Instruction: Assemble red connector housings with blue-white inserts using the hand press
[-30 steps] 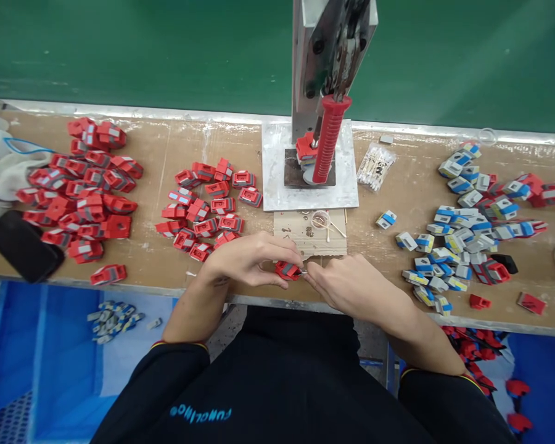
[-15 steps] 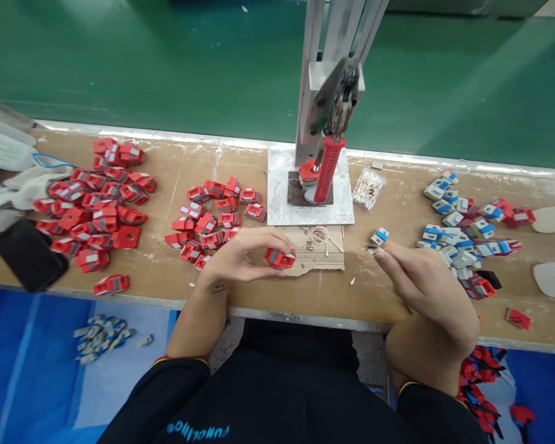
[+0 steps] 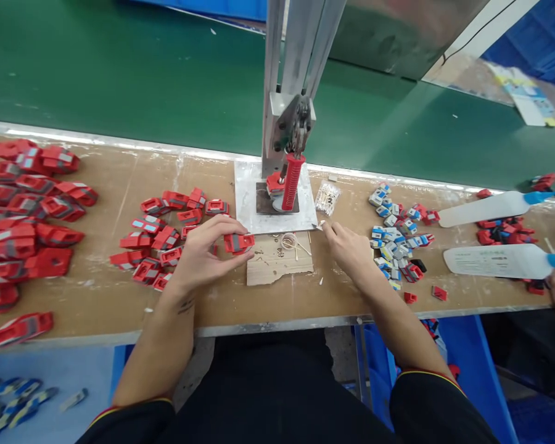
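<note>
Head view, left to right: a heap of red parts lies at the far left of the worktop, then a smaller red cluster. The left hand has its grip closed on a red-and-grey part just above the cardboard scrap, before the press handle. Right of that, the right hand pinches a small pale piece near the blue-and-white parts.

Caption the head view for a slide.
At a workbench, left hand holds a red part; right hand reaches toward the lever press.
</note>
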{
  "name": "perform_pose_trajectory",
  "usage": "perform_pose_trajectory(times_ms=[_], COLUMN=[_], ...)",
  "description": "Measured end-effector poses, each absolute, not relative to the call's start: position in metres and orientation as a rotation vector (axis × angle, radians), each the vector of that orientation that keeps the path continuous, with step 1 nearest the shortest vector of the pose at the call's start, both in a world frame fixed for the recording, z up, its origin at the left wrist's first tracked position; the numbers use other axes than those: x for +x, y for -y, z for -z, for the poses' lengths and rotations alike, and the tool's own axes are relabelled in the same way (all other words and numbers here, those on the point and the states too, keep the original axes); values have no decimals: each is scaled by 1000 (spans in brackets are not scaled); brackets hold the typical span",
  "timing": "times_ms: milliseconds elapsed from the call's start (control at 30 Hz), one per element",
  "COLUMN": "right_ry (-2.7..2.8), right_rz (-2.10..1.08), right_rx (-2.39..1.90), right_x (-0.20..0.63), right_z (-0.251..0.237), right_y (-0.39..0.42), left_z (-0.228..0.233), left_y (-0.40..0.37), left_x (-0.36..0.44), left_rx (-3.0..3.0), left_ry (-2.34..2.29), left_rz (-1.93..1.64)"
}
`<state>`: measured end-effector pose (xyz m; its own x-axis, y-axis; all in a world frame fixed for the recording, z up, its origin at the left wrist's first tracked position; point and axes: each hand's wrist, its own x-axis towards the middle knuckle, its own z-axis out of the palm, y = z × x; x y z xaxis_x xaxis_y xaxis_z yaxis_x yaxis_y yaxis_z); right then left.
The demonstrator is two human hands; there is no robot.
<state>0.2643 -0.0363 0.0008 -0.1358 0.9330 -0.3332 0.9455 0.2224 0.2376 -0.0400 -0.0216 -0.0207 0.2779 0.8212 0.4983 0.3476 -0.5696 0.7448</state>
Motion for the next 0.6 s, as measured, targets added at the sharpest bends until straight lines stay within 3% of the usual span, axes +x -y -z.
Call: perform_pose_trajectory(times_ms=[133,333,600], right_ry=[-2185,-2206,-2430], right_rz=[115,533,438], right_rx=[1826,2079,2235], right_x=[288,282,260], right_z=[-13,-18,-3], right_y=[35,-10,-23], left_z=[20,25,44], left_y=[23,22,20], left_x=[-39,-39,-33], left_rx=[2047,1999,1670], left_ry=[-1045,-1018,-986], left_rz=[-1237,-1265,-1395])
